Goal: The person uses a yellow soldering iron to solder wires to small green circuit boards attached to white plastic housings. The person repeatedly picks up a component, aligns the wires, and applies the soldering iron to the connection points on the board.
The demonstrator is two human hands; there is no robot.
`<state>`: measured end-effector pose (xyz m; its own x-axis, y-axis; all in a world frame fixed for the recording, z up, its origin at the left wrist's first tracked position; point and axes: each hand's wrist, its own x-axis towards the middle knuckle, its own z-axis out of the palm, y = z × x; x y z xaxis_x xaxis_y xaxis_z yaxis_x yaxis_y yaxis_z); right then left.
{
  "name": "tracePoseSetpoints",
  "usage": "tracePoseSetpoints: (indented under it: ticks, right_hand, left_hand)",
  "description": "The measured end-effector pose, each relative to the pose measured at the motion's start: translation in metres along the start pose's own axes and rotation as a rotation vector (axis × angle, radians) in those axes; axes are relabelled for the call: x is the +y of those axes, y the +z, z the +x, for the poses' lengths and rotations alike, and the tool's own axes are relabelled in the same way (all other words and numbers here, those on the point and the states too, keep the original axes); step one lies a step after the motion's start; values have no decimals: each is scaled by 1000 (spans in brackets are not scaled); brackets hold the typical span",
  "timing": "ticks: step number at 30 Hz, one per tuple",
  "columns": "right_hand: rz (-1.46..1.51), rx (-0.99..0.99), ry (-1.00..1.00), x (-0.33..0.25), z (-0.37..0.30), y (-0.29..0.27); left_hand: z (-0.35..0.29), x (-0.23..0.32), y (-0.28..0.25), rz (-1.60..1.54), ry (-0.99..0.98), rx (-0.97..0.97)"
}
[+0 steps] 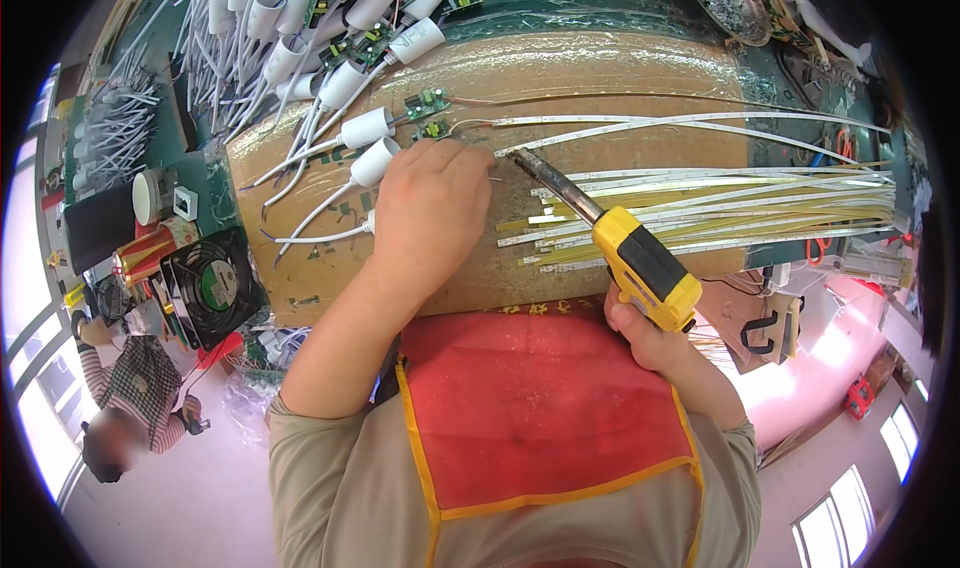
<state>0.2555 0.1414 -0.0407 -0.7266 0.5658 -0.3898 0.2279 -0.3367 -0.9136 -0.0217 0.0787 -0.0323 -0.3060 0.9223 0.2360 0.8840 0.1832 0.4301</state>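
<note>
My right hand (640, 330) grips a yellow and black gun-type soldering iron (645, 268). The iron's dark metal tip meets the end of a thin white LED strip (570, 144). Close to that end, my left hand (435, 203) has its fingers curled together. What they pinch is hidden under the hand. Just beyond my left knuckles lies a small green circuit board (428, 128), and another circuit board (427, 102) sits behind it with wires running to a strip. White cylindrical caps with cables, such as this cap (375, 162), lie left of my left hand.
Cardboard (330, 293) covers the bench. A bundle of LED strips (700, 208) lies on the right, and a heap of white caps (290, 58) with boards at the back left. A black fan (212, 286) stands left, a metal dish (727, 3) back right. Another person (140, 398) is far left.
</note>
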Motion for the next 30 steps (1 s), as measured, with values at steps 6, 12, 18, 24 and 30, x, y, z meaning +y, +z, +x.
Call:
tracePoseSetpoints:
  ticks: [6, 12, 18, 24, 30]
  right_hand:
    - [-91, -12, -11, -4, 2, 1]
    - [-68, 0, -18, -4, 2, 2]
    - [-92, -12, -14, -6, 3, 1]
    - [-79, -3, -21, -7, 3, 2]
    - [-65, -24, -59, -3, 4, 1]
  left_hand:
    - [0, 1, 0, 1, 2, -1]
    - [0, 1, 0, -4, -6, 0]
    - [1, 2, -1, -9, -35, -13]
    - [3, 3, 0, -25, -72, -15]
    - [3, 3, 1, -12, -81, -13]
